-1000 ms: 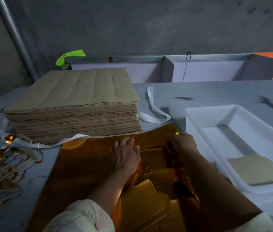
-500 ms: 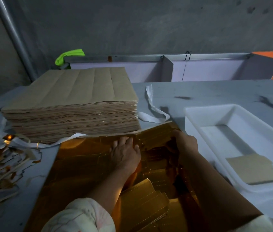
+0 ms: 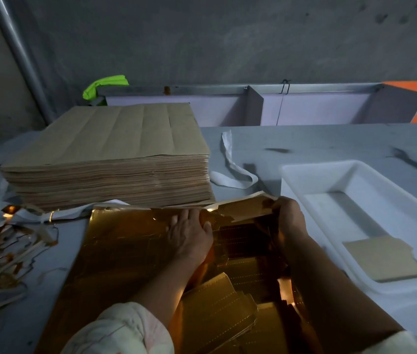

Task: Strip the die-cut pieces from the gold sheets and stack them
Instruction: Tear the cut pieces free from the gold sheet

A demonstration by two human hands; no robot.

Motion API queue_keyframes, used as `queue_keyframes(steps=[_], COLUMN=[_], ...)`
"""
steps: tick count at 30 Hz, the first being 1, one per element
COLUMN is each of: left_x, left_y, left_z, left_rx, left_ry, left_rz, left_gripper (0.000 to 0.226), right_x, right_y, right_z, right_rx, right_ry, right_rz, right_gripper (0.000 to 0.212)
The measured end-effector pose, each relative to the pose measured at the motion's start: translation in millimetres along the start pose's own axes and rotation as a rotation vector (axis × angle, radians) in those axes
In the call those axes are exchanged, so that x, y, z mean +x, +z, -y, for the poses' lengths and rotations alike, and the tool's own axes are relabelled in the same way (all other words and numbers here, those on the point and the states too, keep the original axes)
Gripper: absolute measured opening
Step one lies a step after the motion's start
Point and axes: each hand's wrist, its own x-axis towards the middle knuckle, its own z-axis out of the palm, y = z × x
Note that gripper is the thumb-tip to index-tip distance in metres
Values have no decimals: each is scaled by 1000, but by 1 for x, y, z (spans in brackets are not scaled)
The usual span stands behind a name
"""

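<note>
A gold sheet [image 3: 125,251] lies flat on the table in front of me. My left hand [image 3: 189,233] presses flat on its far middle. My right hand [image 3: 287,215] grips the sheet's far right corner strip [image 3: 248,205] and lifts it off the table. Loose gold die-cut pieces [image 3: 217,307] lie piled between my forearms. A thick stack of brown-backed sheets [image 3: 115,159] stands just beyond the gold sheet. One brown piece [image 3: 386,259] lies in the white tray [image 3: 304,175] on the right.
Gold and brown waste strips [image 3: 0,256] are heaped at the left table edge. A white strap [image 3: 230,164] loops beside the stack. A partitioned shelf [image 3: 253,106] and a green cloth [image 3: 105,85] sit against the back wall.
My right hand has pulled the sheet's far right edge up and torn it partly loose. The left hand has stayed pressing on the sheet.
</note>
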Motion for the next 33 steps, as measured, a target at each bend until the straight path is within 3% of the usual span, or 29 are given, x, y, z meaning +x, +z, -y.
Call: queue_keyframes(steps=[3, 6, 10, 18, 23, 33], left_x=[-1, 0, -1, -3, -2, 3], left_y=[-2, -6, -9, -11, -9, -4], left_z=[-2, -3, 1, -2, -1, 6], left_rx=[-42, -97, -357, -741, -745, -724], left_ry=[-27, -37, -58, -174, -192, -237], left_rz=[-2, 1, 36, -32, -31, -37], left_gripper=[41, 32, 18, 37, 31, 24], right_x=[-1, 3, 9, 17, 17, 23], right_y=[-1, -1, 0, -7, -11, -15], right_z=[1, -1, -7, -12, -14, -14], right_rx=[27, -104, -223, -350, -249, -265], right_ry=[8, -4, -36, -130, -146, -139], right_rz=[32, 6, -2, 30, 147, 176], right_gripper=[28, 23, 14, 11, 6, 15])
